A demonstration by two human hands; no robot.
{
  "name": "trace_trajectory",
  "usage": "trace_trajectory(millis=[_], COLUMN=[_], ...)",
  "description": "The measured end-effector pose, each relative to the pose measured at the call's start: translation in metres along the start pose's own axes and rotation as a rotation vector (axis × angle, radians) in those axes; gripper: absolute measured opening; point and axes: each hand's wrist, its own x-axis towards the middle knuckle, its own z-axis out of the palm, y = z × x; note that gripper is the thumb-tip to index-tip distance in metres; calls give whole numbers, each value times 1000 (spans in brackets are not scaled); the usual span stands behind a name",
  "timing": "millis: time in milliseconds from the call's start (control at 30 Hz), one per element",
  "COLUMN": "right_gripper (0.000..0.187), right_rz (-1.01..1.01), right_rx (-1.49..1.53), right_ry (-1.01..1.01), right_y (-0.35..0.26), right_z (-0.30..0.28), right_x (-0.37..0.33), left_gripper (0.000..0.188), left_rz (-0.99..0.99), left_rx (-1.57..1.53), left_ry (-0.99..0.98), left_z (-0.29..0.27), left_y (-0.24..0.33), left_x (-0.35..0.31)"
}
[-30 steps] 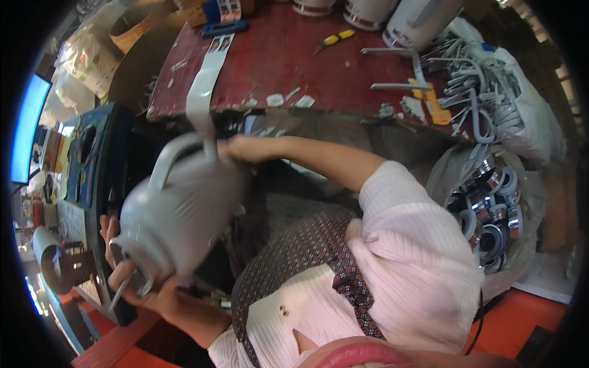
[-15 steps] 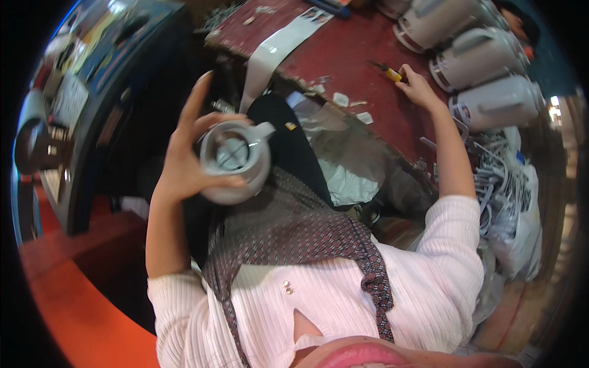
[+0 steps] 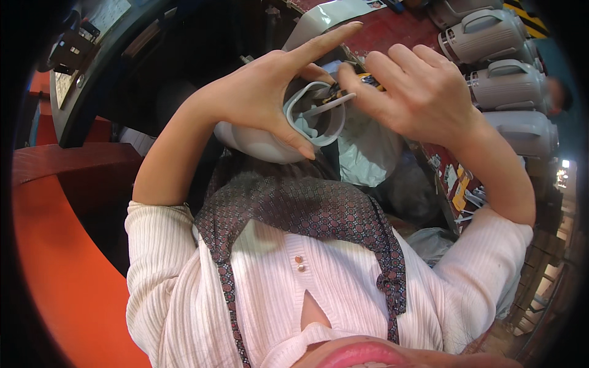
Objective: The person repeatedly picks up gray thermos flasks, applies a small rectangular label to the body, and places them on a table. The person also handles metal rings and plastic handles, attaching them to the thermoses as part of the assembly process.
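My left hand (image 3: 261, 89) grips a light grey plastic jug (image 3: 264, 144) around its mouth, thumb on the near side and index finger stretched out past the rim. The jug lies tilted above my lap, its opening to the right. Inside the mouth sits a small white plastic part, and a thin white strip (image 3: 331, 105) sticks out over the rim. In my closed right hand (image 3: 417, 92) is a yellow-and-black hand tool, seemingly pliers (image 3: 367, 80), its dark tip at the far side of the opening. The fingers partly hide the tool.
Several finished-looking grey jugs with handles (image 3: 485, 34) stand in a row at the right on a red table (image 3: 386, 40). A glossy white strip (image 3: 325, 21) hangs over the table's edge. Below is a pale plastic bag (image 3: 368, 159). An orange surface (image 3: 67, 264) lies at the left.
My right hand has come from the red table to the jug's mouth with the tool. The jug has tipped toward the right, still in my left hand. The view has shifted.
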Motion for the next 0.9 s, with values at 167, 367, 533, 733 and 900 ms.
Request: trace_trajectory(millis=[167, 367, 533, 733, 900], right_gripper=[16, 16, 35, 40, 39], right_rz=[128, 311, 713, 847, 1120], right_rx=[225, 290, 1027, 1911, 2352], right_ry=[-425, -433, -1097, -1223, -542], right_y=[-32, -35, -45, -108, -129], right_z=[-2, -10, -6, 33, 47], right_x=[9, -25, -72, -100, -159], left_gripper=[136, 128, 68, 25, 17], left_rz=[-123, 1, 56, 226, 199], left_rx=[92, 302, 534, 657, 832], left_ry=[-21, 152, 64, -202, -87], left_z=[29, 57, 93, 158, 96], left_y=[5, 7, 10, 1, 17], left_x=[1, 1, -7, -20, 10])
